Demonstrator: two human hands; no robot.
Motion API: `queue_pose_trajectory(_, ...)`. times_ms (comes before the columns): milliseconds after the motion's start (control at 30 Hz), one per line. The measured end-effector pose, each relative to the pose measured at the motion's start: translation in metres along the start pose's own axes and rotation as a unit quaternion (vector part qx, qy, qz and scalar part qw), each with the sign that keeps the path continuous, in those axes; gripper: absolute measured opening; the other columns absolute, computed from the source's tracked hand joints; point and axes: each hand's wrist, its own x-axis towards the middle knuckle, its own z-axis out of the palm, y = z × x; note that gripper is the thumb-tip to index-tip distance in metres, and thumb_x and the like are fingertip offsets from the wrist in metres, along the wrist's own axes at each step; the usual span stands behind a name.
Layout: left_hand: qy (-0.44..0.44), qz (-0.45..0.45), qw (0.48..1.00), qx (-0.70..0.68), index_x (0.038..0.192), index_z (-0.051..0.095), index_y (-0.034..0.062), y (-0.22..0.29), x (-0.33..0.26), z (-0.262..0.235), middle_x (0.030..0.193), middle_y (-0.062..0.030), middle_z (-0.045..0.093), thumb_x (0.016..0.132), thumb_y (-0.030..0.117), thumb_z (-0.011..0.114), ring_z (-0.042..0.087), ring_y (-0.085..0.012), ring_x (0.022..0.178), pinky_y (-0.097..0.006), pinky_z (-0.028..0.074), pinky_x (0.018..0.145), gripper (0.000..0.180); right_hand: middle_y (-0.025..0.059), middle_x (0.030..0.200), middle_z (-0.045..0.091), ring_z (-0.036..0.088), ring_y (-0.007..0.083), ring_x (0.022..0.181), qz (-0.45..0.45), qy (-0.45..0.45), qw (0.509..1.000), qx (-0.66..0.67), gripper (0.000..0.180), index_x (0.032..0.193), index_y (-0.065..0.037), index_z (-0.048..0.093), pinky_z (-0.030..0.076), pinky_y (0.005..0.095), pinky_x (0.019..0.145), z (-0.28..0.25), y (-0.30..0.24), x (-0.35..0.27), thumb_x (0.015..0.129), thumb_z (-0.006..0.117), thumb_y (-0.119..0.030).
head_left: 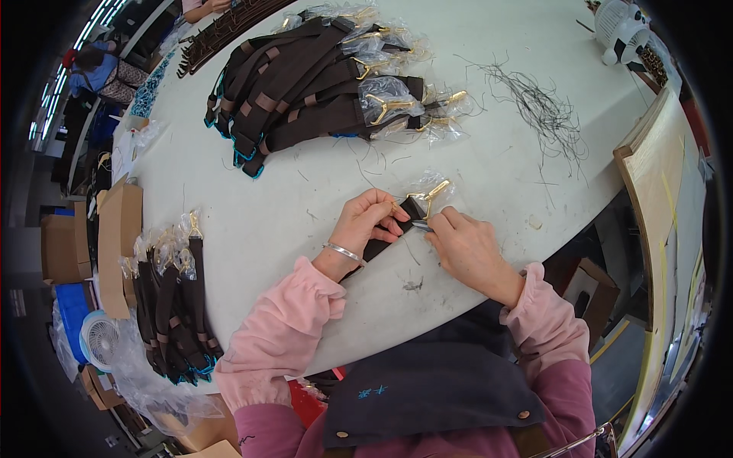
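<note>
A dark brown webbing strap lies under my hands near the table's front edge, its gold metal hook loosely wrapped in clear plastic. Thumb and forefinger of my left hand pinch together just above the strap's hook end; what they grip is too small to make out. The other left fingers rest against the webbing. My right hand is closed round a small silver thread snips, whose tip meets the strap beside the hook. Most of that tool is hidden in the palm.
A large pile of similar straps lies at the far side, with a smaller bundle at the left edge. Loose dark threads are heaped at the far right, near a white fan. Cardboard boxes stand left; a wooden board stands right.
</note>
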Motion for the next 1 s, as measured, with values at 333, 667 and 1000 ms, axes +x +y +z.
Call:
queue_pose_trajectory(333,0.017,-0.035,0.999,0.022,0.088,0.05,0.0068,0.004,0.003,-0.002,0.074,-0.0121,0.061,0.09,0.016,0.044,0.06,-0.0147,0.055,-0.027,0.052,0.054,0.012,0.0099,0.074,0.053,0.06,0.0263,0.062,0.029,0.026,0.999,0.006,0.021,0.082,-0.002,0.051,0.046,0.0355,0.049,-0.016,0.008,0.015,0.073,0.066,-0.012)
queue_pose_trajectory(667,0.029,0.3,0.743,0.598,0.081,0.048,0.0023,-0.008,0.002,0.019,0.056,-0.0099,0.052,0.083,0.013,0.058,0.052,-0.018,0.042,-0.033,0.04,0.044,0.015,0.0118,0.075,0.055,0.06,0.0291,0.062,0.06,-0.003,0.998,0.015,0.022,0.085,-0.001,0.051,0.046,0.0376,0.051,-0.019,0.023,0.019,0.074,0.066,-0.013)
queue_pose_trajectory(1000,-0.117,0.035,0.917,0.379,0.084,0.049,0.0018,0.021,0.008,0.007,0.058,-0.0077,0.054,0.089,0.015,0.045,0.051,-0.0168,0.042,-0.03,0.041,0.041,0.015,0.0085,0.071,0.051,0.059,0.023,0.06,0.009,0.003,1.0,-0.008,0.019,0.079,-0.003,0.049,0.045,0.0343,0.044,-0.01,0.006,0.003,0.074,0.065,-0.012)
